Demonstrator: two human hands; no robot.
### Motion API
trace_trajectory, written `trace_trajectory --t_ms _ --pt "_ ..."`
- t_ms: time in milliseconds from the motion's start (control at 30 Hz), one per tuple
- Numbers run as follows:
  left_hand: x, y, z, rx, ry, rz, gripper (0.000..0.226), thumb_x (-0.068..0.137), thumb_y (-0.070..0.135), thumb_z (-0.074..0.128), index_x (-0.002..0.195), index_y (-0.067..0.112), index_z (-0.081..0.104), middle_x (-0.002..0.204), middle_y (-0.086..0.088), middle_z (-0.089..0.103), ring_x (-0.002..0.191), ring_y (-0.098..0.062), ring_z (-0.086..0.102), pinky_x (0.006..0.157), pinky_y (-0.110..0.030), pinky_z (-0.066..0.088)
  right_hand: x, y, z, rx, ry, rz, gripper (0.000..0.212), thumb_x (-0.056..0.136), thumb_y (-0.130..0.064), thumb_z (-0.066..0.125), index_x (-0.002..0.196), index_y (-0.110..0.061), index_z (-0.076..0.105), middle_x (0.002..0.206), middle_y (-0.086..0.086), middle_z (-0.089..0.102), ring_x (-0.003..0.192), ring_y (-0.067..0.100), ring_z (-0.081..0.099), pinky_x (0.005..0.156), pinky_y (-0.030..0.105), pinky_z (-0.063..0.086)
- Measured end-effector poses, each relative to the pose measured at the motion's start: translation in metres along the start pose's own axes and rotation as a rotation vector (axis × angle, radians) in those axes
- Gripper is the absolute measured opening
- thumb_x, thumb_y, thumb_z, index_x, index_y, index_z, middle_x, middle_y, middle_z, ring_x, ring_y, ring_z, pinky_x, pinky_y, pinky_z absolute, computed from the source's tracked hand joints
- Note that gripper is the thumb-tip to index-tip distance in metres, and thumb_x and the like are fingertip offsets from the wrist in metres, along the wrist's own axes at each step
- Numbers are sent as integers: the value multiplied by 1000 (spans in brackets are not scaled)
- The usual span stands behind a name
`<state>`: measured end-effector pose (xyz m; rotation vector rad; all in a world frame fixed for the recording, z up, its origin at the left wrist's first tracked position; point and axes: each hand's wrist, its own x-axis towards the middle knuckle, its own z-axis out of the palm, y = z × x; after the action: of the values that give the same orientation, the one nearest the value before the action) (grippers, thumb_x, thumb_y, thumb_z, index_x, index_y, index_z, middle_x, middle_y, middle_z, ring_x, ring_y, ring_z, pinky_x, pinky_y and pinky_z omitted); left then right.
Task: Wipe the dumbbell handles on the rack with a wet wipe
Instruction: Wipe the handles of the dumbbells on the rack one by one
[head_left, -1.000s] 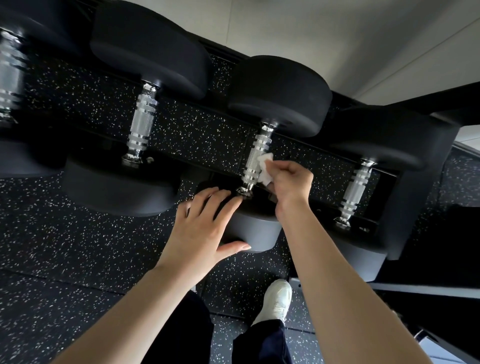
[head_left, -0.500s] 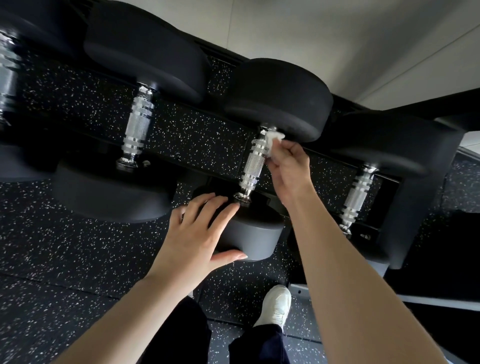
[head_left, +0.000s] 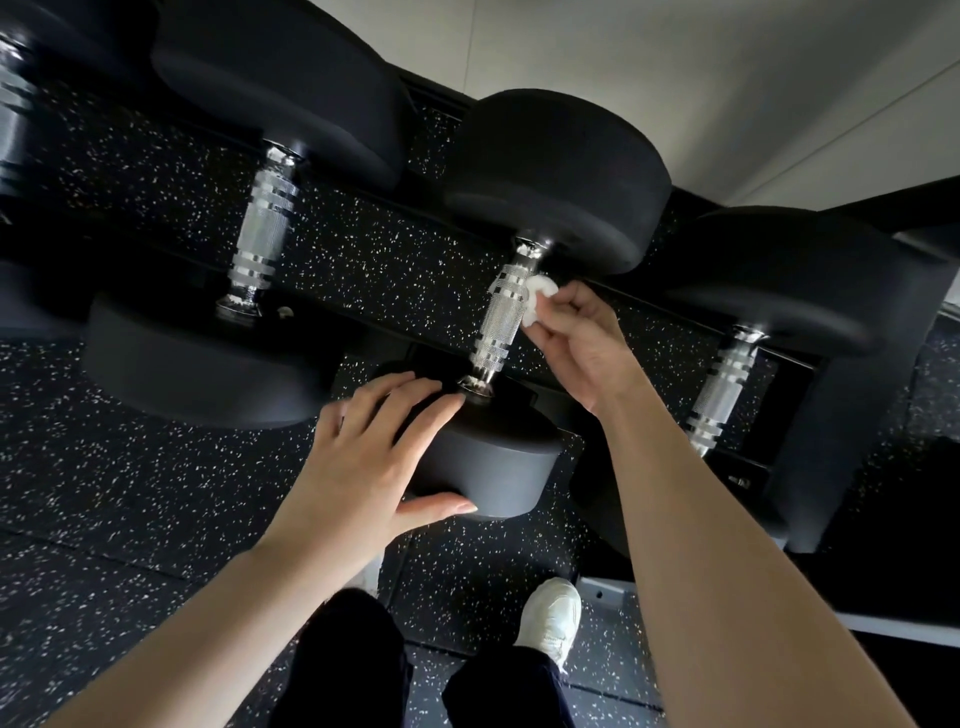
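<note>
White wipe (head_left: 535, 300), bunched small, sat pinched in the right hand's (head_left: 582, 348) grip and pressed against the upper right side of the knurled chrome handle (head_left: 501, 317) of the middle dumbbell on the rack (head_left: 841, 452). Half a second before, that grip had been higher, at the very top of the handle just under the far head (head_left: 558, 176); a second before, it had been low, close to the near head (head_left: 493, 457). So the wipe had gone up the shaft and was starting back down, which I judged to be a back-and-forth scrub of one handle, not a move to the next. The left hand (head_left: 363, 467) had stayed where it was, fingers straight and spread over the top of the near head with the thumb along its front edge, holding nothing, just steadying the dumbbell below and to the left of the wiping grip. The wipe touched only the side of the handle facing the right hand; whether the far side had been covered could not be told. To the left of the grip another dumbbell's handle (head_left: 265, 228) stood bare, and to its right a third handle (head_left: 724, 389) likewise, neither touched by a hand. From that I judged the task was partway through, with this handle nearly done and neighbours possibly still to wipe.
</note>
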<state>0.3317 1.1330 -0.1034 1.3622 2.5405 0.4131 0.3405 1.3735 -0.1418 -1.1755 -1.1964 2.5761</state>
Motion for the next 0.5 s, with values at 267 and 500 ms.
trace_trajectory --t_ms 267,500 --pt "-1 1 -1 0 -16 -15 76 79 69 42 134 17 48 133 -4 52 126 -26 45 86 -46 46 -17 7 -9 -259 -90 142 27 83 15 53 69 -7 45 62 1 68 70 11 68 71 23 56" --pt "0 4 -2 -14 -45 -38 78 78 69 42 134 16 50 134 -3 51 128 -26 45 88 -46 46 -36 17 -9 -547 -142 136 27 77 16 59 69 -6 46 76 20 66 67 20 66 73 29 54"
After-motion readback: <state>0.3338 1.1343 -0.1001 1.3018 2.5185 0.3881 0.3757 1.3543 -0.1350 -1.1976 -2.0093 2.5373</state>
